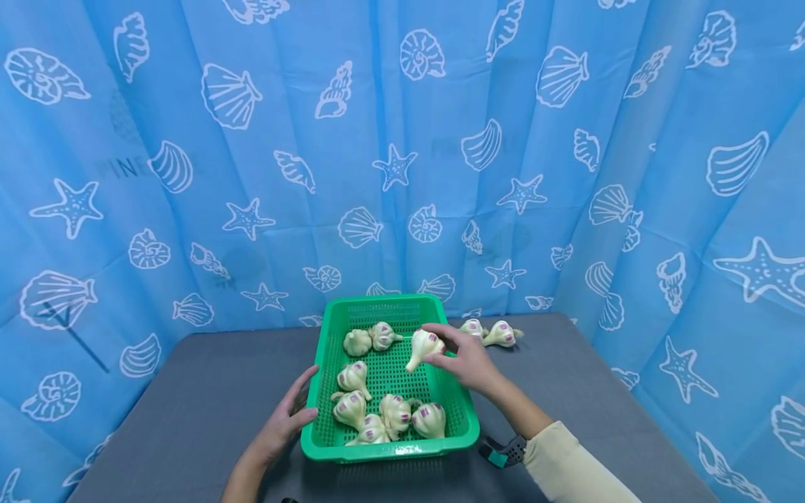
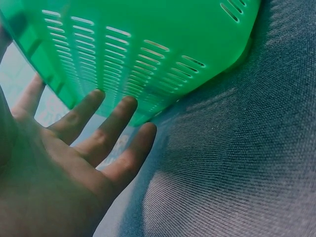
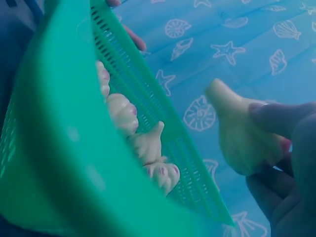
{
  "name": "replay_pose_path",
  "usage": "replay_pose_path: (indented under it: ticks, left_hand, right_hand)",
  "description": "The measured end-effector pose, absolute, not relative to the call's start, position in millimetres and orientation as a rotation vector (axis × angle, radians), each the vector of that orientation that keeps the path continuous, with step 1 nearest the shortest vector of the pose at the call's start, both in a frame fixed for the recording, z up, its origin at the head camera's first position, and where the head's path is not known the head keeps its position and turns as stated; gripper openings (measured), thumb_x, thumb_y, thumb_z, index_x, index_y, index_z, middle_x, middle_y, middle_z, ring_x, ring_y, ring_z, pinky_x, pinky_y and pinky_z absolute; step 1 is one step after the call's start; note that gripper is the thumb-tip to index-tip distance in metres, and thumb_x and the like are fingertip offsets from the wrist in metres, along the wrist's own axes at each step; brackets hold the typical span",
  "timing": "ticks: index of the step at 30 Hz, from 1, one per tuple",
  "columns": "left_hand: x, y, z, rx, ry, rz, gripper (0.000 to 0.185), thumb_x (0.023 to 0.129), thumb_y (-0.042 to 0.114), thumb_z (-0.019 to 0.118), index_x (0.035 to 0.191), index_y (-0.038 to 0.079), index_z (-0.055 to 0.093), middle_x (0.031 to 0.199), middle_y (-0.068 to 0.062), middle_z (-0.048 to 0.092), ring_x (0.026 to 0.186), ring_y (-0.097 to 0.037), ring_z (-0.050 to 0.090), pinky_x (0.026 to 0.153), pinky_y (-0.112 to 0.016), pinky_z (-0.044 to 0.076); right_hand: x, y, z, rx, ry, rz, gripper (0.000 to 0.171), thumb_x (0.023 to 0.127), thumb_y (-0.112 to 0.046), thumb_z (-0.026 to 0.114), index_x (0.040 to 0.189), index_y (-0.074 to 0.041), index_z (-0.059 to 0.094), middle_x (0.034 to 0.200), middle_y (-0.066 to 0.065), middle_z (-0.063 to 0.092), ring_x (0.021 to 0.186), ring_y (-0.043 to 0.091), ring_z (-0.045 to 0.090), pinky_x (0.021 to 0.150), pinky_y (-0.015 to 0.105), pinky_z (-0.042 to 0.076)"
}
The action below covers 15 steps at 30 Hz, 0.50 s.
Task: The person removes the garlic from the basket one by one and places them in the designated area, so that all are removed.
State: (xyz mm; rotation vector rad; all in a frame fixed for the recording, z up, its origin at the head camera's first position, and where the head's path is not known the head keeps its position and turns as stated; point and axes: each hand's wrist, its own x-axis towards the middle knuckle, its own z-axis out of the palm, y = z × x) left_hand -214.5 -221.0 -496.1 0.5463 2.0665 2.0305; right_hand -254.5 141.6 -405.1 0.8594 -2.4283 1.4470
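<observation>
Green plastic basket (image 1: 339, 453): the left hand (image 1: 283, 426) spreads near-straight fingers (image 2: 111, 127) at its side, probably to steady it; the right hand (image 1: 468, 356) pinches 1 garlic bulb (image 1: 424, 347) above 7 others (image 1: 349, 410) inside.

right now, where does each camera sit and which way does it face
Head: head-worn, facing forward and down at the green basket and blue curtain; left hand and right hand show.
Left wrist: worn there, facing the basket's outer wall; left hand shows.
Right wrist: worn there, facing across the basket; right hand and left fingertips show.
Head and right wrist share the held garlic bulb.
</observation>
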Motion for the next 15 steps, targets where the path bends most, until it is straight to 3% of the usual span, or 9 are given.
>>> replay_pose_path:
  ticks: [8, 15]
  left_hand:
    - [-215, -222, -496, 0.534, 2.062, 2.038, 0.066, 0.103, 0.015, 0.043, 0.158, 0.014, 0.007, 0.155, -0.031, 0.008, 0.137, -0.052, 0.020, 0.094, -0.045, 0.044]
    - [-214, -221, -496, 0.535, 2.055, 2.042, 0.066, 0.102, 0.016, 0.043, 0.158, 0.015, 0.007, 0.155, -0.031, 0.008, 0.137, -0.051, 0.020, 0.094, -0.046, 0.044]
  right_hand:
    - [-260, 159, -419, 0.771, -2.233, 1.612, 0.052, 0.085, -0.003, 0.074, 0.132, 0.006, 0.056, 0.123, 0.025, 0.060, 0.103, 0.026, 0.064, 0.081, 0.027, 0.052]
    - [-261, 176, -423, 0.641, -2.055, 1.729, 0.049, 0.084, 0.007, 0.070, 0.130, 0.014, 0.053, 0.124, 0.033, 0.056, 0.102, 0.006, 0.060, 0.079, 0.019, 0.050]
